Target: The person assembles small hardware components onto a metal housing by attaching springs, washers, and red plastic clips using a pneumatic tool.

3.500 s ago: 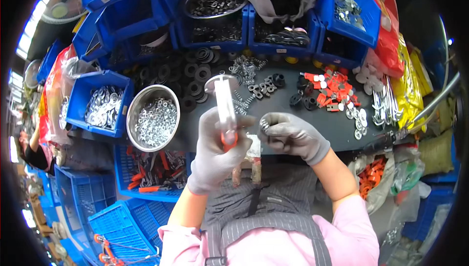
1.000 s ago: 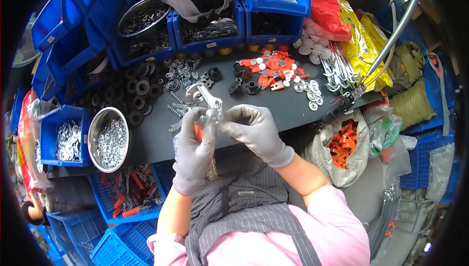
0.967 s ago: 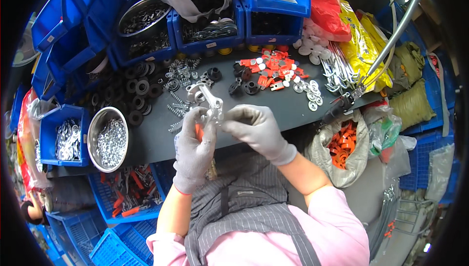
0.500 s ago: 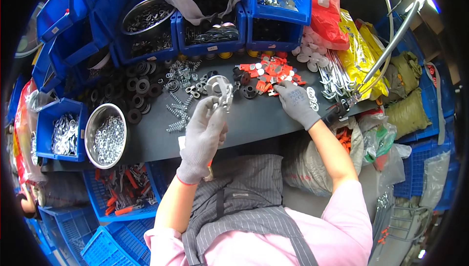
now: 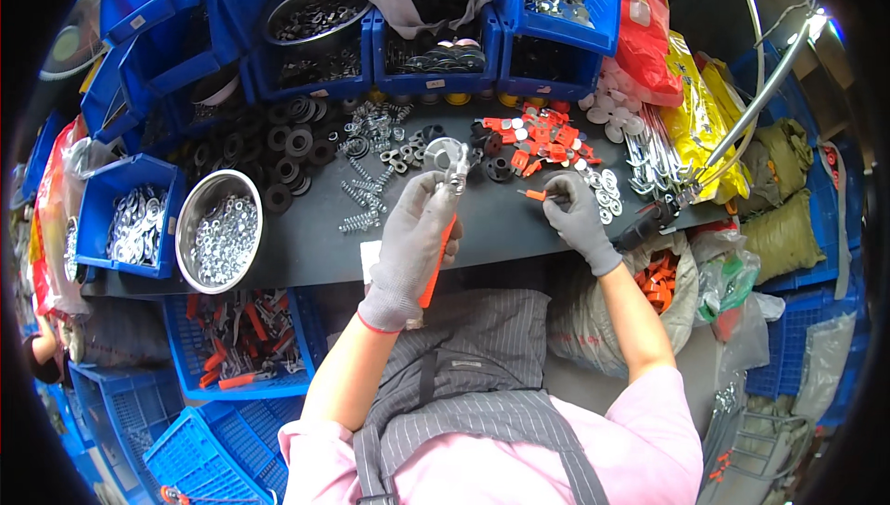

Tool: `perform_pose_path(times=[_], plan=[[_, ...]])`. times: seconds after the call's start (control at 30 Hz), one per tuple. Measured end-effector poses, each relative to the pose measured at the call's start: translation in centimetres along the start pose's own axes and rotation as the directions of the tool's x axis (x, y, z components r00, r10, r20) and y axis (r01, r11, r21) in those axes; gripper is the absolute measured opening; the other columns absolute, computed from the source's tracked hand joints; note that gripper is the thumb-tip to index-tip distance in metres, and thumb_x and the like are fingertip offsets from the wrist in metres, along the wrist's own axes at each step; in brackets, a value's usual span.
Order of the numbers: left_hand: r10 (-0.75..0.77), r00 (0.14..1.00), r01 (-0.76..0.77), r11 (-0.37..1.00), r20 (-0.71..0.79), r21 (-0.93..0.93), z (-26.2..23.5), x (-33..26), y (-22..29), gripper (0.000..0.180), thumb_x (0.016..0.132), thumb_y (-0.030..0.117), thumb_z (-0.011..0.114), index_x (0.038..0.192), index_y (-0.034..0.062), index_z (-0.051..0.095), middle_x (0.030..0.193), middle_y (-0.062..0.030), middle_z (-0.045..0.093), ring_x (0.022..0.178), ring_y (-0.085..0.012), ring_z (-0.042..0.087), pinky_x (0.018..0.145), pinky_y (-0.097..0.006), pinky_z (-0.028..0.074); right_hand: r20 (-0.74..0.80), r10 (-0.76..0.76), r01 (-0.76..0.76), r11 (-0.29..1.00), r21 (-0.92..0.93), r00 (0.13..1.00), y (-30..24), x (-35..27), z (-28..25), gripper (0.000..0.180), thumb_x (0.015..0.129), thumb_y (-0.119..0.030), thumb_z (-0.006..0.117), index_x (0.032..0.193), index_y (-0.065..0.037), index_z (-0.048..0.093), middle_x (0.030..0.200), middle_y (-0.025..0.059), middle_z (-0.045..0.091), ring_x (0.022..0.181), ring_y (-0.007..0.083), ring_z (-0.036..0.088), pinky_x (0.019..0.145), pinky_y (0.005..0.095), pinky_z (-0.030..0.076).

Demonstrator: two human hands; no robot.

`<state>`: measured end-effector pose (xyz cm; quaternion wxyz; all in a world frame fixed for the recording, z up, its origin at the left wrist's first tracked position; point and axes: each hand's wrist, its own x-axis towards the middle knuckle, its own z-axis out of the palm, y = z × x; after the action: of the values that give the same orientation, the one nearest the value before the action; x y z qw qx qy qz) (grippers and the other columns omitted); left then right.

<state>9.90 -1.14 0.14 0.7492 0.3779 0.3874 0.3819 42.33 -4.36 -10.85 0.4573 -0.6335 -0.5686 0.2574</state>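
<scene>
My left hand (image 5: pixel 413 241), in a grey glove, is closed around a hand tool with an orange handle (image 5: pixel 438 264). A round silvery disc (image 5: pixel 447 153) and a small spring show at the tool's top end, above my fingers. My right hand (image 5: pixel 579 222), also gloved, pinches a small orange part (image 5: pixel 531 194) between thumb and fingertips, over the dark worktop. Just beyond it lies a heap of orange plastic parts (image 5: pixel 547 139) mixed with white round pieces. Silvery washers (image 5: pixel 606 194) lie beside the right hand.
Coil springs (image 5: pixel 366 194) and black rings (image 5: pixel 298 141) lie on the worktop (image 5: pixel 482 236). A steel bowl of small metal parts (image 5: pixel 221 231) stands at left. Blue bins (image 5: pixel 436 83) line the back. Wire hooks (image 5: pixel 656 162) lie right, near a lamp arm (image 5: pixel 765 88).
My right hand has drawn back from the orange heap toward me, now with a small orange part in its fingers. The left hand still holds the tool, its orange handle now more visible.
</scene>
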Motion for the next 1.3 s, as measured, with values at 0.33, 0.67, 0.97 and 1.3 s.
perform_pose_path(times=[0.33, 0.67, 0.97, 1.3], plan=[[0.226, 0.969, -0.201, 0.955, -0.098, 0.216, -0.9, 1.8, -2.5, 0.029, 0.114, 0.029, 0.064, 0.136, 0.0097, 0.061, 0.081, 0.0023, 0.058, 0.064, -0.0038, 0.050, 0.057, -0.022, 0.041, -0.040, -0.692, 0.669, 0.710, -0.220, 0.721, -18.2, -1.9, 4.9, 0.031, 0.081, 0.007, 0.086, 0.107, -0.004, 0.073, 0.101, 0.0118, 0.074, 0.079, 0.0238, 0.072, 0.069, 0.0334, 0.059], [0.632, 0.773, -0.518, 0.674, -0.050, 0.526, -1.8, 3.4, -5.0, 0.029, 0.112, 0.017, 0.065, 0.139, 0.0059, 0.061, 0.093, 0.0030, 0.065, 0.068, -0.0013, 0.051, 0.059, -0.020, 0.043, 0.056, -0.742, 0.708, 0.610, -0.355, 0.668, -18.8, -1.3, 7.5, 0.035, 0.078, -0.001, 0.088, 0.110, -0.009, 0.077, 0.110, 0.0120, 0.076, 0.084, 0.0297, 0.077, 0.071, 0.0375, 0.061], [0.320, 0.945, -0.313, 0.944, -0.061, 0.103, -2.9, 2.7, -4.9, 0.035, 0.115, 0.013, 0.059, 0.148, 0.0018, 0.057, 0.127, -0.0070, 0.071, 0.100, -0.0062, 0.067, 0.081, -0.022, 0.055, 0.196, -0.575, 0.597, 0.798, -0.081, 0.795, -19.8, -1.4, 8.1, 0.043, 0.085, -0.004, 0.088, 0.126, -0.003, 0.077, 0.117, 0.0158, 0.071, 0.104, 0.0294, 0.073, 0.090, 0.0385, 0.061], [0.226, 0.911, -0.102, 0.934, 0.344, -0.343, -7.5, -0.2, 2.8, 0.063, 0.114, 0.029, 0.065, 0.169, 0.0130, 0.039, 0.115, 0.0028, 0.063, 0.081, -0.0035, 0.057, 0.069, -0.020, 0.048, 0.264, -0.686, 0.735, 0.636, -0.235, 0.678, -24.7, 1.5, 11.9, 0.042, 0.085, 0.006, 0.082, 0.126, -0.005, 0.078, 0.120, 0.0135, 0.069, 0.106, 0.0298, 0.073, 0.089, 0.0391, 0.061]])
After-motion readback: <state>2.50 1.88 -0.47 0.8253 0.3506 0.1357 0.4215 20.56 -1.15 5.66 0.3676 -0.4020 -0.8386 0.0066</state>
